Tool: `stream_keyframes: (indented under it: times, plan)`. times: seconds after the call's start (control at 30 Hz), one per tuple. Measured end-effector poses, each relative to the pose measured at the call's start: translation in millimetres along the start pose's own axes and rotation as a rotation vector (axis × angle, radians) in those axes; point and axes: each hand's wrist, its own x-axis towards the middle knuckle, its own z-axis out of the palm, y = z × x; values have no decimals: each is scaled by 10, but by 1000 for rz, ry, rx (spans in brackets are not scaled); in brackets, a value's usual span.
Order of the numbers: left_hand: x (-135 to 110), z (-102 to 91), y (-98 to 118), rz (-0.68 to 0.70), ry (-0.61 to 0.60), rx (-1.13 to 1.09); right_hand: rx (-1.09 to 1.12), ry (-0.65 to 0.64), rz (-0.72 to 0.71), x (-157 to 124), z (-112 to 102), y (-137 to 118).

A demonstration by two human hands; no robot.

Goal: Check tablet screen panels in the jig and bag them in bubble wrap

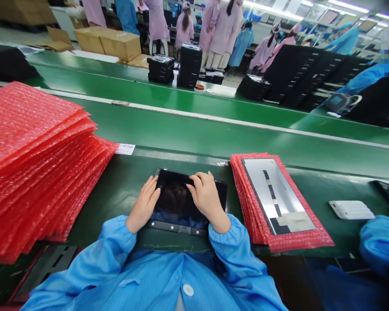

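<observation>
A black glossy screen panel point(178, 198) lies on the dark green bench in front of me, in a dark frame point(171, 227) with light round spots along its near edge. My left hand point(145, 204) grips the panel's left side, thumb over the edge and fingers along the border. Over the upper right part of the panel rests my right hand point(207, 194), its fingers apart, slightly bent and touching the surface near the far edge. What lies beneath the right palm is hidden.
Red bubble-wrap bags point(45, 172) form a tall pile at left. At right, a silver-backed display panel point(278, 194) lies on more red bags point(249, 211). Beyond are a white device point(351, 210), a co-worker's sleeve point(381, 242), a green conveyor point(188, 125) and black tray stacks point(189, 65).
</observation>
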Motion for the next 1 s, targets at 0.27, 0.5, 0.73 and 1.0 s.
stream_keyframes:
  times: [0.27,0.5,0.73,1.0]
  plan:
    - [-48,-166,559,-330,-10,-963,188,383,82,-190,-446,85]
    - [159,-444,417,-385,105,-1071,435,406,470,-612,-727,189]
    - [234,-485,265,-430,107,-1082,930,-79,476,-793,-758,66]
    - [208,-441,237,-431,98,-1094,1004,-67,472,-792,-735,5]
